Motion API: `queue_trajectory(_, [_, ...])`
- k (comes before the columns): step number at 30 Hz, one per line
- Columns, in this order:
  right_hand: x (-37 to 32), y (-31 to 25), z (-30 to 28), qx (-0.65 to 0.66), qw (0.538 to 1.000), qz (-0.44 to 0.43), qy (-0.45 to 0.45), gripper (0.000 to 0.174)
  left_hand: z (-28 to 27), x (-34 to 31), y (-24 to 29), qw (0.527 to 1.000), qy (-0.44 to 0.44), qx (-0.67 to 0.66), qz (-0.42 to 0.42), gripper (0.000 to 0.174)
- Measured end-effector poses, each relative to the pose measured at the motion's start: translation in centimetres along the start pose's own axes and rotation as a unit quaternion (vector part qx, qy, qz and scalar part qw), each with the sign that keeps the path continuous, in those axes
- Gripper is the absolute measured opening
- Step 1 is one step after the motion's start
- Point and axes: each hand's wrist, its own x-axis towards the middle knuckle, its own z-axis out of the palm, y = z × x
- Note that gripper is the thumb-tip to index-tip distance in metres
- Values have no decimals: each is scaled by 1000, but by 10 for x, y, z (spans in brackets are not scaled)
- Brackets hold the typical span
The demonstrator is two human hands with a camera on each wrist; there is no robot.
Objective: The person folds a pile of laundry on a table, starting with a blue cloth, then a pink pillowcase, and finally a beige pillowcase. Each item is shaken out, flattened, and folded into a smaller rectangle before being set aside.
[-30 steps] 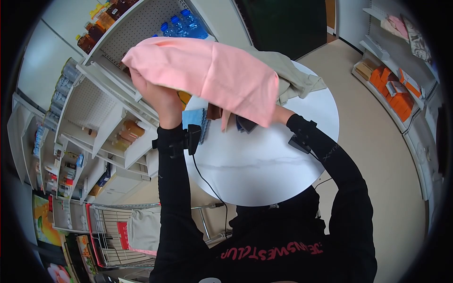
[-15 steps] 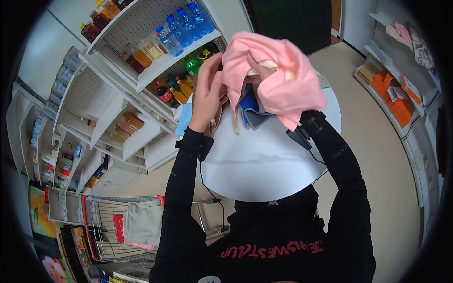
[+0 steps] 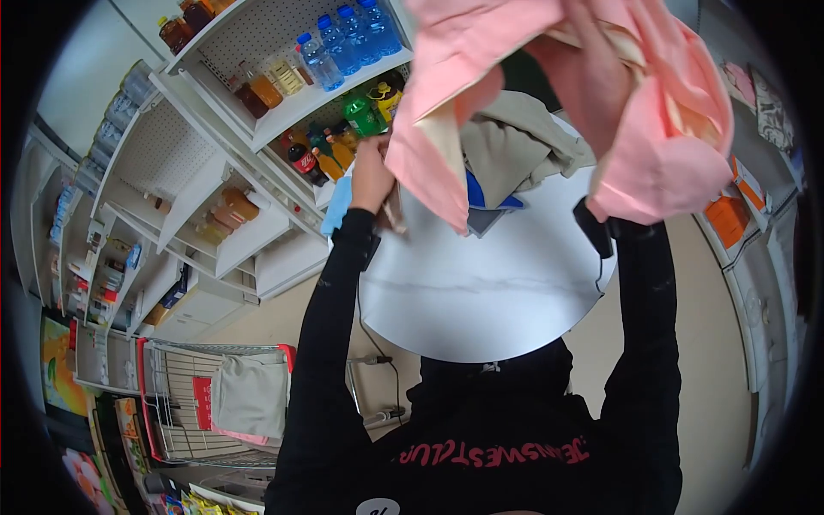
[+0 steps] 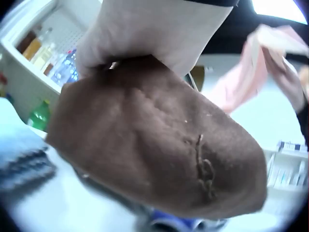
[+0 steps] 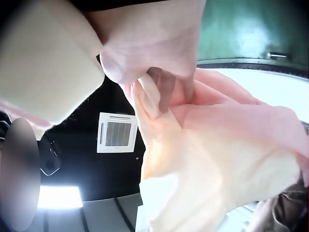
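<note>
The right hand (image 3: 592, 73) holds up a pink garment (image 3: 678, 154) with a cream inside, raised over the far right of the round table; its fingers curl into the cloth (image 5: 193, 159) in the right wrist view. Low at the table's left side, the left hand (image 3: 373, 176) grips a brown cloth (image 4: 154, 140), which fills the left wrist view and hides the fingers. Beside it lies a light blue cloth (image 3: 338, 206). A grey-green garment (image 3: 515, 142) and a blue and grey item (image 3: 491, 204) lie farther back on the table.
The white round table (image 3: 481, 292) stands before the person. Shelves with water bottles (image 3: 343, 43) and other drinks rise at the left. A shopping cart (image 3: 176, 403) holding folded clothes (image 3: 251, 395) is at the lower left. Shelving with orange boxes (image 3: 728, 219) stands at the right.
The right hand has carried the pink garment up and to the right, uncovering the grey-green one. The left hand has come off the pink garment, lowered, and taken hold of the brown cloth.
</note>
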Motion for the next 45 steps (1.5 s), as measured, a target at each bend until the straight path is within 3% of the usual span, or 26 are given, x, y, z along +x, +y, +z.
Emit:
queue_trajectory(1, [2,-4,-2,0,1000,-4,-1,40,-1,22,7,982,-32,-124,-139,40])
queue_trajectory(2, [3,-7,-4,-3,1000,-5,-2,39,1,45,12,929,-61,-246,-272,37])
queue_trajectory(4, [4,-10,-7,-11,1000,-4,2,38,20,76,16,775,18,-529,-347,38])
queue_trajectory(6, [2,-11,-10,-17,1000,-2,5,37,42,97,49,762,94,-572,-289,43])
queue_trajectory(8, [2,-13,-13,-24,1000,-3,10,36,87,88,57,889,30,-442,-118,47])
queue_trajectory(9, [2,-14,-15,-26,1000,-4,13,36,95,76,67,943,-91,-314,-56,53])
queue_trajectory(10, [1,-16,-17,-28,999,-9,14,36,102,56,80,962,-211,-174,7,59])
queue_trajectory(12, [2,-19,-20,-35,999,-8,16,35,138,10,84,938,-345,43,13,77])
queue_trajectory(16, [2,-20,-25,-54,999,3,3,34,156,1,68,942,-330,50,29,87])
queue_trajectory(25, [-26,-27,-32,-146,985,55,-78,33,126,37,31,940,-337,11,49,79])
queue_trajectory(27, [-35,-29,-28,-195,973,63,-107,33,84,53,52,931,-317,-179,2,60])
queue_trajectory(29, [-38,-27,-18,-244,957,67,-144,33,39,56,86,961,-165,-224,4,49])
queue_trajectory(31, [-43,-30,-2,-286,936,67,-192,33,-19,54,161,898,-103,-425,-44,54])
queue_trajectory(32, [-43,-29,8,-314,922,66,-217,33,-41,56,186,927,-74,-362,64,56])
queue_trajectory(34, [-50,-40,27,-161,936,65,-305,40,-68,60,218,941,-44,-288,172,58])
queue_trajectory(35, [-57,-44,31,-108,934,67,-334,44,-77,60,231,950,-84,-234,192,57])
queue_trajectory(36, [-72,-48,31,-279,900,39,-334,46,-83,58,241,953,-125,-179,210,56])
queue_trajectory(38, [-77,-29,22,-439,837,11,-327,49,-80,53,236,952,-165,-124,224,55])
queue_trajectory(39, [-66,6,8,-414,836,-123,-338,47,-69,51,219,953,-110,-228,164,52])
queue_trajectory(40, [-62,12,5,-398,831,-190,-340,46,-63,51,208,937,-53,-328,105,48])
queue_trajectory(41, [-58,19,3,-383,820,-257,-338,46,-67,50,205,937,-55,-329,108,48])
queue_trajectory(43, [-59,-3,14,-216,913,32,-345,38,-79,44,196,924,-65,-372,-54,39])
queue_trajectory(44, [-59,-8,16,-121,917,178,-335,35,-79,40,184,924,-65,-374,-56,39])
queue_trajectory(45, [-59,-6,13,-121,917,178,-335,35,-75,33,167,946,-47,-319,34,38])
